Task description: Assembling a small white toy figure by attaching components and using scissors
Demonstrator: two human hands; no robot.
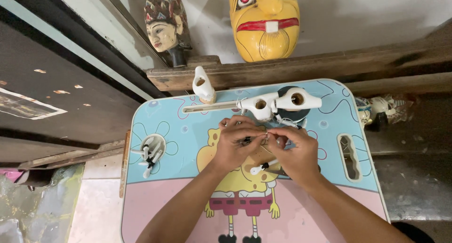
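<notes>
Pinching with both hands: I see the left hand (237, 146) and right hand (294, 153) meeting at the middle of the tabletop (188, 196), fingers (278, 132) pressed together on a small thin piece (266, 135) held between them. The piece is mostly hidden by the fingertips, so I can't make out its shape. A small white-and-dark stick (262, 167) shows under the right palm; I can't tell whether it is gripped or just lying there. White carved parts with round holes (278, 103) sit just beyond the hands, over a dark round object. A cup recess (151, 151) at left holds more small white pieces. A yellow mask (265, 22) leans against the wall.
</notes>
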